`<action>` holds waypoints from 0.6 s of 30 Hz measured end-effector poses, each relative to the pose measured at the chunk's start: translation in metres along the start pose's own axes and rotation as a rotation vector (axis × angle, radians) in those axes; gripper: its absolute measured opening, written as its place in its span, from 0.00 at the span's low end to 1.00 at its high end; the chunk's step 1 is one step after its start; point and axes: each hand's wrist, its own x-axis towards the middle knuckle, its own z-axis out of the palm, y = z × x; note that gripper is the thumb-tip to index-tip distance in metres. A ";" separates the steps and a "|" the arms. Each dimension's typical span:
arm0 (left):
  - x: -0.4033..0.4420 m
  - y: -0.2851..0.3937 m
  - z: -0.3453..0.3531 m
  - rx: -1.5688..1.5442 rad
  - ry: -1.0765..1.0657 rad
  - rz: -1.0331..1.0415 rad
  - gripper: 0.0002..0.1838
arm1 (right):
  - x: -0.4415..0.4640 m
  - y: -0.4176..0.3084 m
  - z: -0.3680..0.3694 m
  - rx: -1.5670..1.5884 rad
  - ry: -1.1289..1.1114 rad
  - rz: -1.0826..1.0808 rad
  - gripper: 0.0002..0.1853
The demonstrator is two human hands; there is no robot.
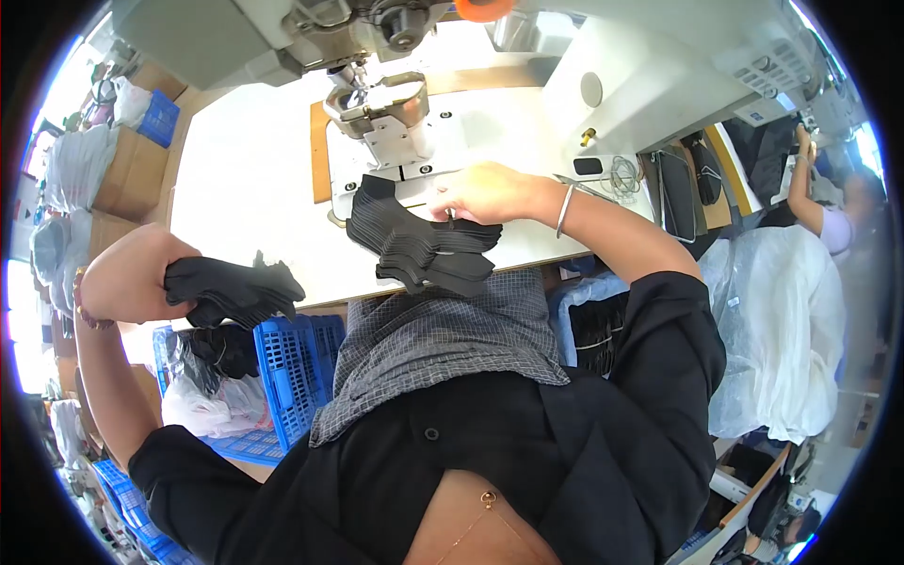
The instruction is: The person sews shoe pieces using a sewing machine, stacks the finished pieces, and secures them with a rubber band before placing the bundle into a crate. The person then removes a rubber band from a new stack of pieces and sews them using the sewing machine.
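Observation:
My left hand (141, 275) is closed round a bundle of black fabric pieces (240, 290), held out at the left over the table's front edge. A layered stack of similar black cut pieces (400, 234) lies fanned at the table's front edge, below the sewing machine head. My right hand (485, 200) is at the upper right side of this stack. Its fingers are curled and pinch a dark bit at the edge, which looks like fabric; the fingertips partly hide it. Just behind the stack sits the sewing machine's metal work bed (391, 127).
Above the white table (250, 179) hangs the machine head (330, 38). Tweezers (584, 186), a coil of wire (624, 176) and a small black object (588, 167) lie at right. Blue crates (287, 372) and plastic-wrapped bundles (772, 330) flank my lap. Another person (829, 212) sits far right.

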 end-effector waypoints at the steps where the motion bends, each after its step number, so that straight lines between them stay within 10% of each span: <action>1: -0.007 -0.002 0.003 -0.018 0.007 -0.024 0.11 | 0.002 0.001 0.001 -0.004 -0.006 -0.009 0.06; 18: -0.091 -0.018 0.010 0.122 0.360 0.095 0.23 | 0.093 -0.200 0.069 0.156 0.283 -0.293 0.12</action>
